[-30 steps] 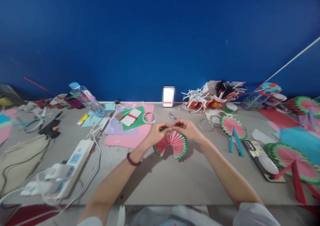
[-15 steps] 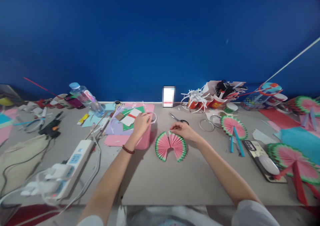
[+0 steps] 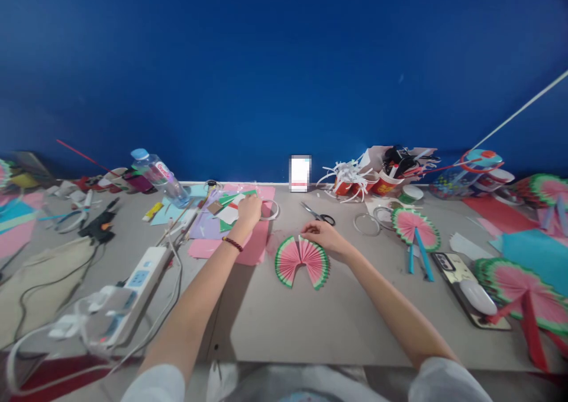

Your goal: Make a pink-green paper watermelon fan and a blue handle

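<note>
Pink-and-green pleated fan [image 3: 311,261] lies mid-table [image 3: 275,331], right hand [image 3: 325,235] at its 1 o'clock, curled against the top edge; can't tell if it's pinching. Left hand [image 3: 249,211] is over the paper pile [image 3: 257,248] around 10–11 o'clock, grip hidden. Scissors [image 3: 318,214] sit near 1 o'clock, past the right hand.

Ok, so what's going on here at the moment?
A person's right grip is at the top edge of a pleated pink-and-green paper fan, spread on the table. The left grip is over the coloured sheets, its fingertips hidden. Scissors lie just beyond the right one.
</note>
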Demonstrator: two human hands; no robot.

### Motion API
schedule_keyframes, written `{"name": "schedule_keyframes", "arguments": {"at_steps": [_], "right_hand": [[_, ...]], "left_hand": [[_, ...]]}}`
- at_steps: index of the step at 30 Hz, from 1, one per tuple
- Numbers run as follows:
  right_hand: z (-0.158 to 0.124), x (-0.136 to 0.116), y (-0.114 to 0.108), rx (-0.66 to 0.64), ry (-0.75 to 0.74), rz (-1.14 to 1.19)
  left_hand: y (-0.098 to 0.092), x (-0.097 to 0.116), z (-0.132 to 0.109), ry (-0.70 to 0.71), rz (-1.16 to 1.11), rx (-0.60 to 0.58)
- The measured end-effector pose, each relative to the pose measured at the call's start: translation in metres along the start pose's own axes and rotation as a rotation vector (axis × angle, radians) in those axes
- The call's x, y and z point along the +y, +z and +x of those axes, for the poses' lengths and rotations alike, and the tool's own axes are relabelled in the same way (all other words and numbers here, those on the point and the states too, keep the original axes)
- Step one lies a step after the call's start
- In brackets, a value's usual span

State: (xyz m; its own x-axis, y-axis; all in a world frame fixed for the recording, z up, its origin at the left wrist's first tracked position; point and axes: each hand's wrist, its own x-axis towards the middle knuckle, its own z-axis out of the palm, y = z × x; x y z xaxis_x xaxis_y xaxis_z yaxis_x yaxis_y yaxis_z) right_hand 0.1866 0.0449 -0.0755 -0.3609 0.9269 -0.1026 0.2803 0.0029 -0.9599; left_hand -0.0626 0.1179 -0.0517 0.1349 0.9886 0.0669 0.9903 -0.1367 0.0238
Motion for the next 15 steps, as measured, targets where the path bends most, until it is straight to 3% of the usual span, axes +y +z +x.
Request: {"name": "schedule_keyframes", "arguments": {"at_steps": [9, 15], "right_hand": [[-0.001, -0.004, -0.001, -0.013, 0.064, 0.101], [-0.002, -0.009, -0.004, -0.004, 0.064, 0.113]], "left_hand": [[-0.001, 0.011, 0.002, 0.066, -0.012, -0.016], [0.0, 0.008, 0.004, 0.031, -0.075, 0.0]]}}
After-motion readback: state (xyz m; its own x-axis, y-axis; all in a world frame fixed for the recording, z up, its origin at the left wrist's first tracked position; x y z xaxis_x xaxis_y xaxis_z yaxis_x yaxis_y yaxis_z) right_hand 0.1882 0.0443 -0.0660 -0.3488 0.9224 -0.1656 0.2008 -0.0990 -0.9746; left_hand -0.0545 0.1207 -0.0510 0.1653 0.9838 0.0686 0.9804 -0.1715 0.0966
